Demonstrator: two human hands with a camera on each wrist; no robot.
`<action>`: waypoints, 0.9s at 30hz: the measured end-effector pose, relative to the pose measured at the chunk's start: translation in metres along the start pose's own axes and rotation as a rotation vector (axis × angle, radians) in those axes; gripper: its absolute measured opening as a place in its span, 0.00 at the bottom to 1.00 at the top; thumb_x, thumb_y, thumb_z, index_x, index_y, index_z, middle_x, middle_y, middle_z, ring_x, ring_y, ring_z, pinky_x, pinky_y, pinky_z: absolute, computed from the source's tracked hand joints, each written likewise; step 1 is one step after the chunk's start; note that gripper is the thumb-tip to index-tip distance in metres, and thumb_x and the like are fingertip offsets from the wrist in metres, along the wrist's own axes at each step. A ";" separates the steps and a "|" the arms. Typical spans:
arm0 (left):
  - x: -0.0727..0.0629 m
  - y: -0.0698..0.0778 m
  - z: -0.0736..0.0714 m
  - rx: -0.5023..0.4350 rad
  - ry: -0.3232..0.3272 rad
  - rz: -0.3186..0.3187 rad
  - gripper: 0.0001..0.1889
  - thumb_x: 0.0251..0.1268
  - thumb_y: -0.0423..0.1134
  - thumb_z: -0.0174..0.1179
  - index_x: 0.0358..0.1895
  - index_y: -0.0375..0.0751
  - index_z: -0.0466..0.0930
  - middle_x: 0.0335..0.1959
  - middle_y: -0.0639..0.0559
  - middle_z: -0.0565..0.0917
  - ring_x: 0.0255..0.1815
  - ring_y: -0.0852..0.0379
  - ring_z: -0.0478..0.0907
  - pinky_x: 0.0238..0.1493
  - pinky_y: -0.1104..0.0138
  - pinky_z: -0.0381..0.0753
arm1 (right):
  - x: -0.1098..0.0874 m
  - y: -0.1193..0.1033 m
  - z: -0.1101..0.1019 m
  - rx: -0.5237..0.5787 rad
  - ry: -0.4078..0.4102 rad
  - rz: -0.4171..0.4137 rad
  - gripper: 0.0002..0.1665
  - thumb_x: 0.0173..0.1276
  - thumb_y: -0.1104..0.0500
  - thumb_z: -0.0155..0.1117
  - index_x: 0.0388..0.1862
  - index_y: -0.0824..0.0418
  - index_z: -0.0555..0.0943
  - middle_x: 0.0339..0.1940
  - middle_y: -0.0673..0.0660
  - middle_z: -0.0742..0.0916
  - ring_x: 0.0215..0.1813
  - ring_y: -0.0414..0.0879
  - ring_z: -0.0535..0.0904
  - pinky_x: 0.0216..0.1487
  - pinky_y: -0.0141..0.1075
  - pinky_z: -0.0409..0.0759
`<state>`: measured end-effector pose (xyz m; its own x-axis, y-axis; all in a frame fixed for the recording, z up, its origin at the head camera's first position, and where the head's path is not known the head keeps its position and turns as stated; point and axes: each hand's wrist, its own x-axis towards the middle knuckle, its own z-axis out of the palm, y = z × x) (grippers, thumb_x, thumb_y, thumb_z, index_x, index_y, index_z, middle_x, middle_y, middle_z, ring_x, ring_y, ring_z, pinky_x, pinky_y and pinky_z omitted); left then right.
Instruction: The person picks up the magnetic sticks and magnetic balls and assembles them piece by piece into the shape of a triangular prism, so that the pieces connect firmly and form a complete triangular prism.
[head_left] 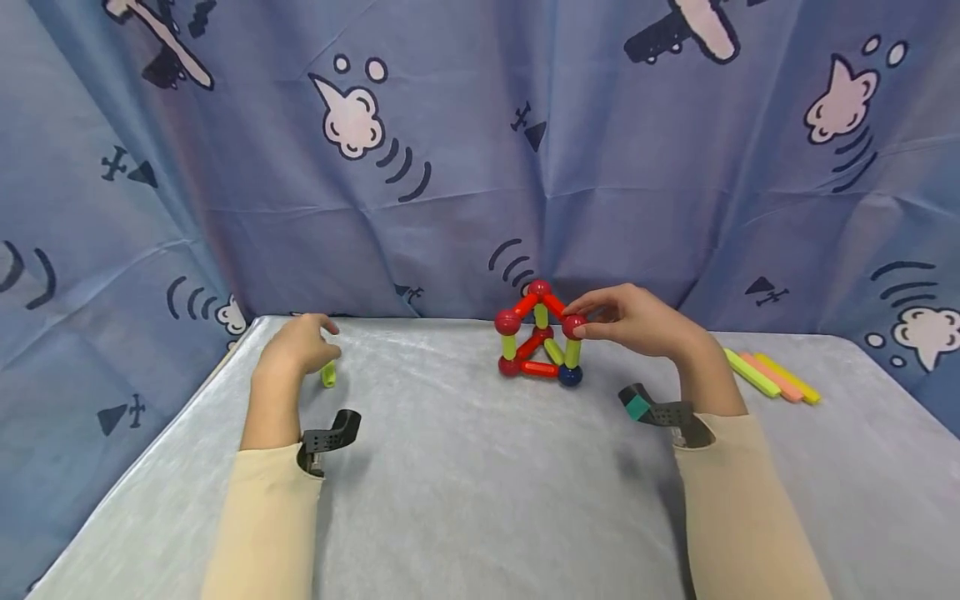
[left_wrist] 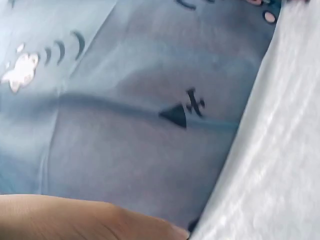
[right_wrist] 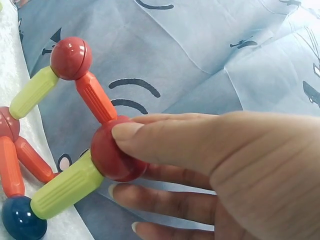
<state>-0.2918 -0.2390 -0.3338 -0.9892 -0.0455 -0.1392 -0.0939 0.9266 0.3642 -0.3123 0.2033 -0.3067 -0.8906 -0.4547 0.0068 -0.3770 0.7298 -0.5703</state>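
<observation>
In the head view, a ball-and-stick toy frame of red and light-green sticks stands at the back of the table. My right hand pinches its upper right red ball between thumb and fingers. That red ball joins a red stick and a light-green stick, which runs down to a dark blue ball. At the left, my left hand hovers with fingers loosely bent, right above a short green stick. Only part of the left hand shows in the left wrist view.
Longer sticks in light green, orange and yellow lie side by side at the right. Behind the pale cloth-covered table hangs a blue printed curtain, which also runs down its left side.
</observation>
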 end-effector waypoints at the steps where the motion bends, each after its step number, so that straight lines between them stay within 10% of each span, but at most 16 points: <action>1: 0.000 -0.004 0.001 0.003 -0.034 -0.025 0.28 0.67 0.41 0.57 0.69 0.34 0.71 0.65 0.29 0.75 0.63 0.33 0.75 0.59 0.43 0.77 | 0.000 0.001 0.000 0.002 -0.001 0.003 0.20 0.71 0.53 0.68 0.60 0.53 0.84 0.56 0.57 0.87 0.47 0.50 0.81 0.46 0.40 0.81; 12: 0.013 -0.018 0.023 -0.070 -0.042 -0.049 0.21 0.61 0.35 0.64 0.56 0.29 0.79 0.55 0.32 0.81 0.43 0.45 0.80 0.43 0.58 0.80 | 0.001 0.001 0.000 0.029 -0.007 0.011 0.20 0.71 0.53 0.67 0.60 0.54 0.84 0.56 0.58 0.87 0.44 0.50 0.79 0.45 0.38 0.79; 19: 0.022 -0.005 0.024 -0.170 0.037 0.154 0.18 0.64 0.33 0.63 0.56 0.31 0.80 0.52 0.33 0.83 0.53 0.40 0.80 0.54 0.53 0.79 | 0.002 0.001 -0.001 0.036 -0.016 0.033 0.20 0.72 0.53 0.67 0.61 0.54 0.83 0.56 0.58 0.86 0.45 0.50 0.78 0.45 0.39 0.78; 27: 0.012 0.053 0.017 -0.273 0.175 0.364 0.17 0.71 0.34 0.62 0.60 0.41 0.81 0.55 0.42 0.85 0.53 0.44 0.83 0.54 0.53 0.82 | 0.002 0.002 0.000 0.042 -0.020 0.029 0.19 0.73 0.53 0.65 0.61 0.54 0.83 0.57 0.58 0.86 0.48 0.49 0.81 0.52 0.43 0.80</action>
<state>-0.3067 -0.1838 -0.3314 -0.9651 0.1799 0.1905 0.2591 0.7632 0.5920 -0.3151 0.2038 -0.3076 -0.8955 -0.4442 -0.0267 -0.3396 0.7209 -0.6041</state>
